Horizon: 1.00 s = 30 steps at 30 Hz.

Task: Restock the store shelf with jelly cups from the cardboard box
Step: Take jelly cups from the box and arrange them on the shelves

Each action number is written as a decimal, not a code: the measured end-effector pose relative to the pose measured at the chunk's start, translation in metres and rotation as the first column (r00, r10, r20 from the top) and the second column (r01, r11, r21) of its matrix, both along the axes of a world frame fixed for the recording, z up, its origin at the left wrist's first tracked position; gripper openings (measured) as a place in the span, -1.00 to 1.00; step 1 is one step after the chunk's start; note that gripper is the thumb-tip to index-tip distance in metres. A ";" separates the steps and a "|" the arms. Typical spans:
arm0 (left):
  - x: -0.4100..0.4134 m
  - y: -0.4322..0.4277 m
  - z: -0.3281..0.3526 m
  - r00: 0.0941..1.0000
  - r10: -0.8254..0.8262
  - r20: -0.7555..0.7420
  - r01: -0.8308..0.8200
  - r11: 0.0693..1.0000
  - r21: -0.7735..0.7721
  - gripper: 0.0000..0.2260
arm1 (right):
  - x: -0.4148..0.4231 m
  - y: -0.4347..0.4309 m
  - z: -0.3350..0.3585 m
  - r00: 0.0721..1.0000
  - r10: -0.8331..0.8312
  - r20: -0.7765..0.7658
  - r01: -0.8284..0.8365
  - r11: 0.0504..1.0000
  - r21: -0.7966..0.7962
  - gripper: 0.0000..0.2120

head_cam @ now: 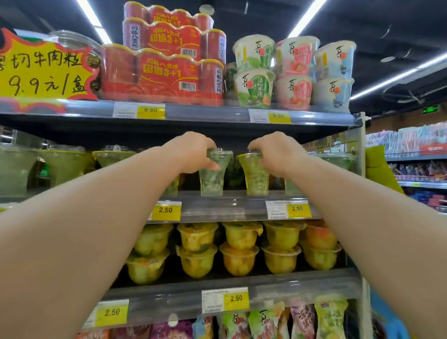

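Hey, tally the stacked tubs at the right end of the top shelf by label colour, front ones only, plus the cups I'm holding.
Green-label tubs: 2
Pink-label tubs: 2
Blue-label tubs: 2
Held jelly cups: 2, the clear cup in the left hand, the yellow-green cup in the right hand
Total: 8
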<state>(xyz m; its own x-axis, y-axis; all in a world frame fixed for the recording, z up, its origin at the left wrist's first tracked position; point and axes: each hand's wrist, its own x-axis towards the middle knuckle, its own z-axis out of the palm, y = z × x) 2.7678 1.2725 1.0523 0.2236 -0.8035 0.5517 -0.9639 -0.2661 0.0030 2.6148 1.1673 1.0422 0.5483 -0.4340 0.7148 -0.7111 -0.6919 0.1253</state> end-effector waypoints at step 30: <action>0.125 0.108 -0.013 0.976 0.190 0.111 -0.176 0.977 -0.121 -0.71 | 0.154 0.088 -0.005 0.988 0.061 -0.140 -0.066 0.998 -0.026 -0.50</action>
<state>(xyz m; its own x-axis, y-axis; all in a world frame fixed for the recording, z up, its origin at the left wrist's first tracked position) 2.8923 1.3802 1.0392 0.2872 -0.6884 0.6661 -0.8938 -0.4426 -0.0720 2.7683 1.2548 1.0375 0.6691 -0.3744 0.6420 -0.6400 -0.7293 0.2418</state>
